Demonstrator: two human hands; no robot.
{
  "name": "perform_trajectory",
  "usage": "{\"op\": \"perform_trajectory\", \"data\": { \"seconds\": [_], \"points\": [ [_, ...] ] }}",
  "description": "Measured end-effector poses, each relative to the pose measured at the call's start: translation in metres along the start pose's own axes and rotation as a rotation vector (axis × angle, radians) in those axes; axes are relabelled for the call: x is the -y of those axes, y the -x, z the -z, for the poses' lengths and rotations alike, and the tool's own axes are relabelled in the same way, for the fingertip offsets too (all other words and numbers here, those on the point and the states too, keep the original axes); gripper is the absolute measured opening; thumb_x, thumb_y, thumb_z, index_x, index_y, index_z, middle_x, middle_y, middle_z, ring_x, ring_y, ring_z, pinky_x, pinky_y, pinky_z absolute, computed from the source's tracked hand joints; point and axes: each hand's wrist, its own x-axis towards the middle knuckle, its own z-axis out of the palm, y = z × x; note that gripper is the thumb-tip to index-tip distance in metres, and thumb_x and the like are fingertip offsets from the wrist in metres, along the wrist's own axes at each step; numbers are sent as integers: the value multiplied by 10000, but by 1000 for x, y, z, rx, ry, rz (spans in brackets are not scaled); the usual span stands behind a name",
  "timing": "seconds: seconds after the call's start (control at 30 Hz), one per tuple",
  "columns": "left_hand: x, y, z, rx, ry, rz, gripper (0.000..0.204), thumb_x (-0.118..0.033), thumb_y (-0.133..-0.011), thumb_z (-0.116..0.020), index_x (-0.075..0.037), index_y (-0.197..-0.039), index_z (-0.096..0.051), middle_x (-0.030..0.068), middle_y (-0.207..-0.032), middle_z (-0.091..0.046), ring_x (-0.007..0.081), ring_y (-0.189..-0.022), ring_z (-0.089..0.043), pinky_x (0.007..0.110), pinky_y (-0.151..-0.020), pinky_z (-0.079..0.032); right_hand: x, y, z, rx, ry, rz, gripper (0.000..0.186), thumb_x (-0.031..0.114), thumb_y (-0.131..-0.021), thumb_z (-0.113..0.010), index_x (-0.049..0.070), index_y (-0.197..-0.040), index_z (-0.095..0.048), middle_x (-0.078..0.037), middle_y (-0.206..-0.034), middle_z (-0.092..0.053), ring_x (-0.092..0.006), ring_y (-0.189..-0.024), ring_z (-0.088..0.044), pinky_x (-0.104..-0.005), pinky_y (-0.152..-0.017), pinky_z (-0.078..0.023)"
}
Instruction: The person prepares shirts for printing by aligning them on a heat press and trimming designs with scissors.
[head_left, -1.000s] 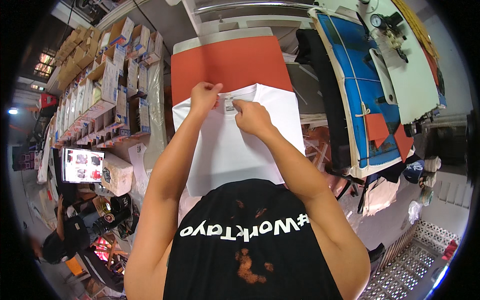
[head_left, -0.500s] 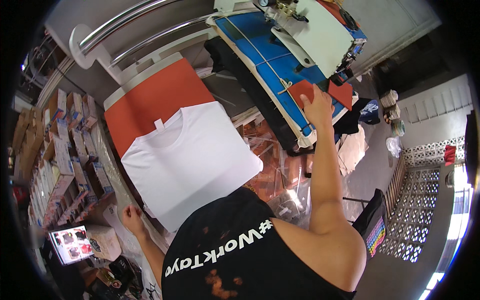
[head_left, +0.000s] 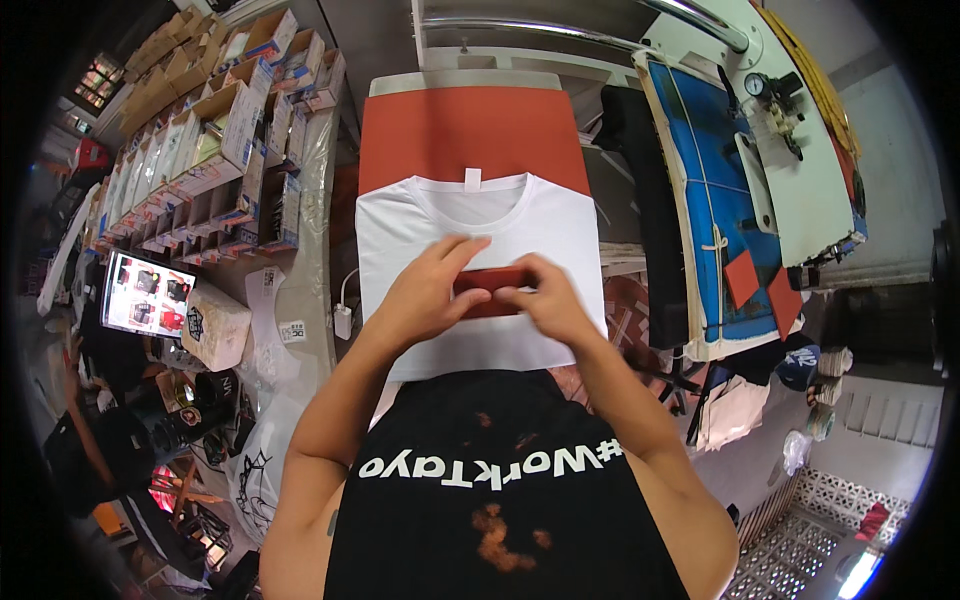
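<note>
A white T-shirt (head_left: 480,345) lies spread over the orange-red pad (head_left: 470,125) of a flat press bed, its collar and small neck tag toward the far side. Above the chest of the shirt, a small flat red-orange rectangular piece (head_left: 497,282) is held at its two ends. My left hand (head_left: 428,292) has its fingers round the left end, with the thumb at the near edge. My right hand (head_left: 545,302) grips the right end, slightly blurred. Whether the piece touches the cloth, I cannot tell.
To the right stands a press with a blue tied-down bed (head_left: 715,210) carrying two red pieces (head_left: 741,278), below a white top plate (head_left: 810,190) with a gauge. At left are cardboard bins (head_left: 215,130), a lit tablet (head_left: 146,294) and a plastic-covered table (head_left: 300,300).
My right hand has come from the red pieces on the blue bed to over the shirt. My left hand has risen from beside the table to join it. The view has turned left.
</note>
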Motion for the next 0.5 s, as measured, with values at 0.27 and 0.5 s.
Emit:
{"op": "perform_trajectory", "data": {
  "seconds": [0.27,0.5],
  "points": [
    [64,-10,38,0,133,548,223,-38,-862,-658,32,-1074,-655,161,-926,-717,251,-835,-693,343,-775,-528,-28,-140,14,-482,841,275,285,202,-777,-734,62,-1011,-649,-104,-1121,-552,-321,-1111,-457,-502,-955,-324],
    [96,-9,34,-119,210,576,232,-60,-883,-642,39,-1093,-649,154,-935,-714,187,-830,-675,306,-776,-520,-18,-155,13,-262,979,287,414,286,-730,-790,70,-1057,-656,-109,-1222,-513,-320,-1210,-408,-521,-995,-285]
  ]
}}
